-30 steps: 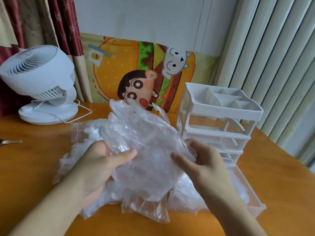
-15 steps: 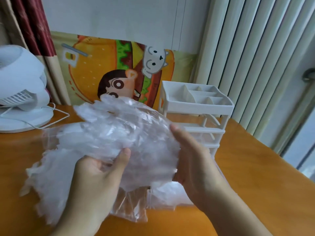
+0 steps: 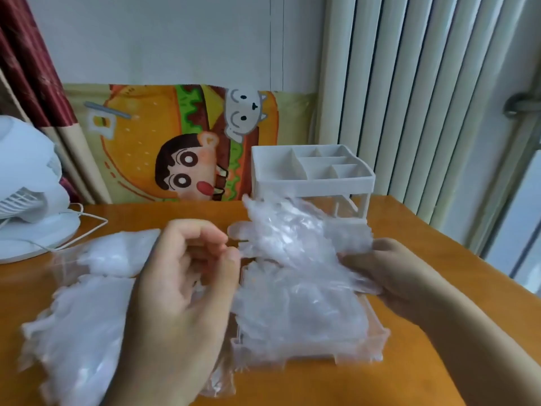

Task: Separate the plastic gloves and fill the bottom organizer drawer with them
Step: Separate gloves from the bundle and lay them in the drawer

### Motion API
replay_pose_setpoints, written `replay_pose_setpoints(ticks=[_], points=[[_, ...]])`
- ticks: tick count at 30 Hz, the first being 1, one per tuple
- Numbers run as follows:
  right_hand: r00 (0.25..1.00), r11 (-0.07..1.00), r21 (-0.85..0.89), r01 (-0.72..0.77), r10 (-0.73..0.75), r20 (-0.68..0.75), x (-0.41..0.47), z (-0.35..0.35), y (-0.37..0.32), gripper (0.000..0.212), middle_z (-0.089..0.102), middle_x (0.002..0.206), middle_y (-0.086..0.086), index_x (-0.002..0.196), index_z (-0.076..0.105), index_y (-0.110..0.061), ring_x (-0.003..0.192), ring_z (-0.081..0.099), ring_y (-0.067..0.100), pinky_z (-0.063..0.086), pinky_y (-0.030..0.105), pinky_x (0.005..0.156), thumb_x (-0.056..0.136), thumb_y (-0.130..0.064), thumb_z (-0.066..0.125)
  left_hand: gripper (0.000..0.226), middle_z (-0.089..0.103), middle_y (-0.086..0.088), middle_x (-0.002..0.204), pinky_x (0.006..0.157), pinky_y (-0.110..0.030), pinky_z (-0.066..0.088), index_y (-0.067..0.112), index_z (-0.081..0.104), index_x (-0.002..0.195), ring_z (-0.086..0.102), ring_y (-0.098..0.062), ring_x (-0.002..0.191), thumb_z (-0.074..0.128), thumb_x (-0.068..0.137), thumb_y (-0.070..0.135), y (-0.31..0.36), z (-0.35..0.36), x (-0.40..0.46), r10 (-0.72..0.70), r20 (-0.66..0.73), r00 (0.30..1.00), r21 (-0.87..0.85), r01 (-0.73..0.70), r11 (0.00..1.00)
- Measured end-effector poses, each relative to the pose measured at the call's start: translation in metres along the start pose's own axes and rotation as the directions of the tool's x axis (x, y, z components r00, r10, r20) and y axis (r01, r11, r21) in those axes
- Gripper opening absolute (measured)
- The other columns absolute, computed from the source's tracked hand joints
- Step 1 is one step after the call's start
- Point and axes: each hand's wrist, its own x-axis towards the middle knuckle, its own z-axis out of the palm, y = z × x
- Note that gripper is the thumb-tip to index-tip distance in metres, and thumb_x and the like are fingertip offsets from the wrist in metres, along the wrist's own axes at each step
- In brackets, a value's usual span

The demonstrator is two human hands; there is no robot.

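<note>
Right grip (image 3: pixel 389 276): fingers curled around the edge of a bunch of clear plastic gloves (image 3: pixel 295 238), raised over the pulled-out bottom drawer (image 3: pixel 366 345). Left grip (image 3: pixel 181 288): palm up, fingers loosely curled and blurred, thumb close to the fingertips, nothing plainly held; just left of the raised bunch and apart from it, though too blurred at the fingertips to say for certain.

Bottom drawer: clear plastic, drawn forward out of the white organizer (image 3: pixel 313 174), resting on the desk (image 3: pixel 439 361), already heaped with crumpled gloves (image 3: pixel 301 312) up to and above its rim. Raised bunch directly above that heap, its lower edge meeting or nearly meeting the gloves below; cannot tell which.

To the left on the desk, a second pile of gloves (image 3: pixel 76 332), spread flat and partly hidden under the left forearm, with a puffed clear bag (image 3: pixel 117 256) just behind it. More crumpled plastic at the near edge, between the left wrist and the drawer front.

Organizer upright at the back right of the desk, its top tray divided into several open compartments, an open frame below. White fan (image 3: pixel 26 194) at the far left, its cord (image 3: pixel 87 227) looping across the desk. Cartoon burger cloth (image 3: pixel 175 142) against the wall behind, red curtain (image 3: pixel 29 63) at upper left, pale vertical blinds (image 3: pixel 424 98) at right.
</note>
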Motion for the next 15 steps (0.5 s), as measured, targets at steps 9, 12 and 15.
replay_pose_setpoints(ticks=[9,12,15], points=[[0.994,0.791,-0.604,0.100,-0.112,0.017,0.001,0.014,0.017,0.024,0.068,0.055,0.011,0.069,0.059,-0.003,0.041,0.062,0.021,0.054,0.035,0.045,0.092,-0.010,0.064,0.025,0.051,0.013,0.122,0.093,-0.041,0.054,0.031,0.060,0.125,0.056,-0.015,0.115,0.054,0.101,0.024,-0.022,0.078,0.008,-0.365,0.674,0.642,0.682,-0.351,0.642],[0.982,0.692,-0.711,0.123,-0.190,-0.015,0.004,0.011,0.021,0.021,0.063,0.068,0.005,0.073,0.054,-0.008,0.052,0.059,0.023,0.052,0.032,0.045,0.091,-0.013,0.064,0.041,0.047,0.010,0.137,0.098,-0.044,0.052,0.033,0.047,0.137,0.051,-0.020,0.126,0.054,0.099,0.044,-0.029,0.079,0.011,-0.546,0.633,0.548,0.764,-0.333,0.552],[0.969,0.529,-0.840,0.121,-0.246,-0.016,0.002,0.016,0.020,0.027,0.055,0.070,-0.003,0.073,0.050,-0.018,0.054,0.046,0.015,0.036,0.026,0.046,0.095,-0.024,0.065,0.062,0.042,0.009,0.147,0.099,-0.039,0.049,0.037,0.030,0.151,0.047,-0.023,0.132,0.051,0.096,0.055,-0.033,0.077,0.012,-0.635,0.614,0.469,0.788,-0.325,0.523]])
